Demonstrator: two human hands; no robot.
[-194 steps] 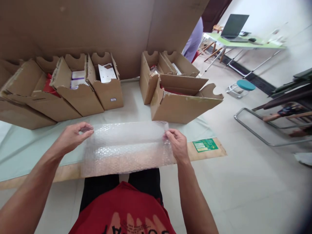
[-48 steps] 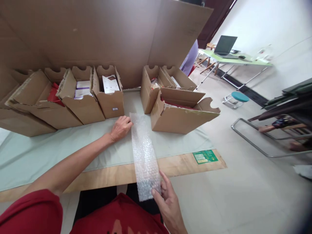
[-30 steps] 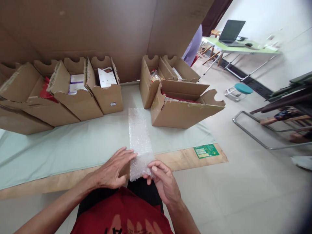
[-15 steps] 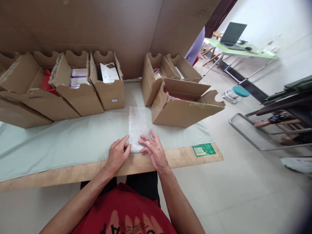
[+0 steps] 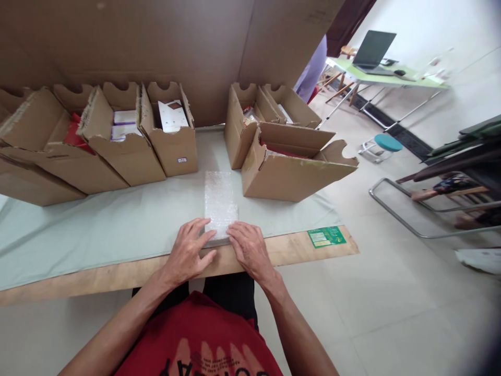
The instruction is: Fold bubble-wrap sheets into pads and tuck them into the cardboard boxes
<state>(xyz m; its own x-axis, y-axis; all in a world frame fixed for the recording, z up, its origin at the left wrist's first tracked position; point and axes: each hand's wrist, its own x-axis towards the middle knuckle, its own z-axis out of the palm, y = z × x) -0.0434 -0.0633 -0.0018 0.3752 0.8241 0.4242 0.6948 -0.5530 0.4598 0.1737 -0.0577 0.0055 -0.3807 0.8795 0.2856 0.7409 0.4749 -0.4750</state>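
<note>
A clear bubble-wrap bag lies flat on the pale green cloth, its long side pointing away from me. My left hand rests at its near left corner, fingers apart, with the fingertips on or just beside the edge. At the near right corner is my right hand, its fingers stretched out close together and touching the right edge. Neither hand is wrapped round the bubble wrap. Whether anything lies inside the bag I cannot tell.
Several cardboard file boxes stand to the left, holding white, purple-edged and red items. More cardboard boxes stand on the right. A tall cardboard panel closes the back. A green label sits on the wooden table edge.
My right hand has come down from above the bubble wrap to its near right edge. My left thumb and fingers have spread wider. The view has shifted slightly.
</note>
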